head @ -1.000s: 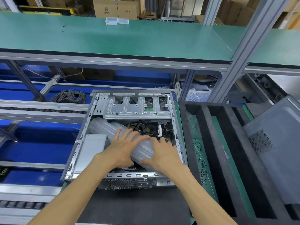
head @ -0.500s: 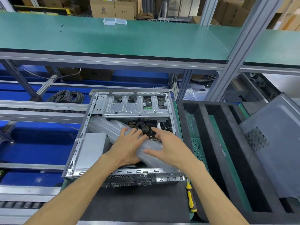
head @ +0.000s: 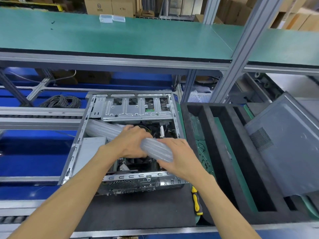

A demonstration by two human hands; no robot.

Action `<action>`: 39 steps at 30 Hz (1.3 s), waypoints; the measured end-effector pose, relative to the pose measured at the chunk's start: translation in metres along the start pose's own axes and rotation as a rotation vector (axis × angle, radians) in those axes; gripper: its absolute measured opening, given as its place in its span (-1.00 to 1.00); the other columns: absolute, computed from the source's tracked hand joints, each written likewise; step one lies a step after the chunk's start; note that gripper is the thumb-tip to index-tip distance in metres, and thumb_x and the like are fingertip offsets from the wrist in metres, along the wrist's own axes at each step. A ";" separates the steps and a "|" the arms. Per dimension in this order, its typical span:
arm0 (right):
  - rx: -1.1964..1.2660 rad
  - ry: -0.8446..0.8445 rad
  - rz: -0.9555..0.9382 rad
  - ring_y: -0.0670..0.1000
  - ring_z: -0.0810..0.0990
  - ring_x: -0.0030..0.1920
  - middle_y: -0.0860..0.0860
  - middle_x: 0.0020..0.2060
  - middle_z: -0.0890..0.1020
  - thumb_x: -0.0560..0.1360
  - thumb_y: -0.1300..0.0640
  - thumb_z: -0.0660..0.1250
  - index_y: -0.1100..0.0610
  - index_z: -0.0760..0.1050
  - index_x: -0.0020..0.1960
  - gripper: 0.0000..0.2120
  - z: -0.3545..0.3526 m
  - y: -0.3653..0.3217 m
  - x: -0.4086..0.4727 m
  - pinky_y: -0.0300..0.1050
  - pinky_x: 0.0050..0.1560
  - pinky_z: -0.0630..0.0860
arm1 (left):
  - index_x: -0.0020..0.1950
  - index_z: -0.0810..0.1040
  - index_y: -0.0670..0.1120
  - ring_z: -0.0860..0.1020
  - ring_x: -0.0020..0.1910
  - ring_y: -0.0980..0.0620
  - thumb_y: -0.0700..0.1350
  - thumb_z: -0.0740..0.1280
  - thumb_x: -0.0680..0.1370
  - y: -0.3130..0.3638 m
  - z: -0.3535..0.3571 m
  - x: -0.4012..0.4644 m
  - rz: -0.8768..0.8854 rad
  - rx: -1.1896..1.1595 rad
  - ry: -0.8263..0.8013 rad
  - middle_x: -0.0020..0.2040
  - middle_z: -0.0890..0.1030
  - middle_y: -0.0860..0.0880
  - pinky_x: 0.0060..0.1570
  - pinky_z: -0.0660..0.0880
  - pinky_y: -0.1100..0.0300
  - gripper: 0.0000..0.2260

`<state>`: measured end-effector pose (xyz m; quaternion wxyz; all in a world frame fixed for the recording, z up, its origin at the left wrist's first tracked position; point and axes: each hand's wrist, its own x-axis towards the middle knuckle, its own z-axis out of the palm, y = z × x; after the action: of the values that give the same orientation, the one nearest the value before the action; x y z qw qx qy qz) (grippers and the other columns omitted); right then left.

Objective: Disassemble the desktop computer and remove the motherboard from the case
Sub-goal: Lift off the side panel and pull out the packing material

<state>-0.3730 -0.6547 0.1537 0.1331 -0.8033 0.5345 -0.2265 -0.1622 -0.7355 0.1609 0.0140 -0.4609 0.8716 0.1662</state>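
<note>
An open desktop case (head: 81, 145) lies flat on a black mat, its side panel off. A translucent ribbed air cushion (head: 155, 149) lies diagonally across the inside of the case. My left hand (head: 131, 144) grips the cushion near its middle, fingers curled over it. At the cushion's near right end, my right hand (head: 179, 157) holds it with the fingers wrapped under. That end sits raised above the motherboard (head: 136, 163), which shows dark beneath with a fan. A silver drive cage (head: 138, 109) spans the far part of the case.
A yellow-and-black screwdriver (head: 196, 200) lies on the mat right of the case. Farther right, a black foam tray (head: 224, 152) with long slots holds green boards, and the grey side panel (head: 290, 145) leans on it. A coil of black cable (head: 62, 101) lies at the far left.
Both hands went from lying flat on the cushion to gripping it, and its near right end has lifted, uncovering the motherboard area at the front of the case.
</note>
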 end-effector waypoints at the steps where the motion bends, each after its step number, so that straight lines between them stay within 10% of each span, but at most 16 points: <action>1: -0.006 0.022 -0.006 -0.07 0.48 0.17 -0.12 0.22 0.59 0.41 -0.04 0.44 -0.02 0.46 0.39 -0.44 0.001 -0.001 -0.001 -0.16 0.28 0.30 | 0.31 0.46 0.21 0.41 0.23 0.06 0.16 0.33 0.32 0.001 0.002 -0.004 0.012 0.011 0.028 0.13 0.53 0.12 0.42 0.02 0.00 -0.46; 8: 0.015 0.111 -0.009 -0.06 0.59 -0.07 -0.12 -0.03 0.69 0.37 -0.07 0.39 -0.03 0.57 0.27 -0.54 0.000 -0.004 -0.003 -0.13 -0.02 0.54 | 0.53 0.09 0.25 0.24 0.43 0.09 0.11 0.29 0.36 0.007 0.021 -0.026 0.157 0.137 0.199 0.39 0.34 0.13 0.53 -0.06 -0.13 -0.24; 14: 0.112 0.006 0.108 -0.03 0.60 -0.25 -0.07 -0.22 0.70 0.40 -0.20 0.20 -0.14 0.52 0.35 -0.47 -0.005 0.002 0.007 -0.04 -0.13 0.58 | 0.29 0.43 0.11 0.43 0.15 0.05 0.17 0.30 0.39 0.022 0.020 -0.010 0.080 0.135 0.249 0.11 0.52 0.13 0.35 0.15 0.04 -0.52; 21: 0.392 -0.001 0.107 -0.19 0.62 0.08 -0.18 0.07 0.68 0.56 -0.24 0.18 -0.08 0.53 0.35 -0.55 -0.010 0.009 0.005 -0.27 0.10 0.52 | 0.14 0.52 0.09 0.40 -0.03 0.11 0.21 0.27 0.29 0.019 0.006 -0.004 0.053 0.127 0.187 -0.05 0.57 0.16 0.01 0.23 0.09 -0.54; 25: 0.816 0.178 0.240 -0.09 0.53 0.33 -0.08 0.24 0.64 0.65 -0.21 0.01 0.00 0.53 0.35 -0.50 -0.016 0.017 0.000 0.01 0.42 0.37 | 0.06 0.55 0.09 0.43 -0.03 0.11 0.19 0.30 0.26 0.020 -0.001 -0.007 0.041 0.096 0.156 -0.05 0.59 0.14 0.03 0.26 0.08 -0.58; 39: 0.905 0.132 0.359 -0.09 0.65 0.16 -0.04 -0.02 0.74 0.70 -0.13 -0.16 0.03 0.58 0.27 -0.43 -0.013 0.017 0.005 -0.03 0.37 0.34 | -0.02 0.48 0.03 0.44 -0.08 0.10 -0.07 0.38 0.32 0.040 -0.019 -0.030 0.037 0.062 0.131 -0.13 0.51 0.14 0.25 0.33 0.07 -0.75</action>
<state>-0.3913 -0.6658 0.1587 0.4715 -0.5441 0.5199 -0.4597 -0.1751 -0.6964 0.1955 -0.0320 -0.4540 0.8837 0.1090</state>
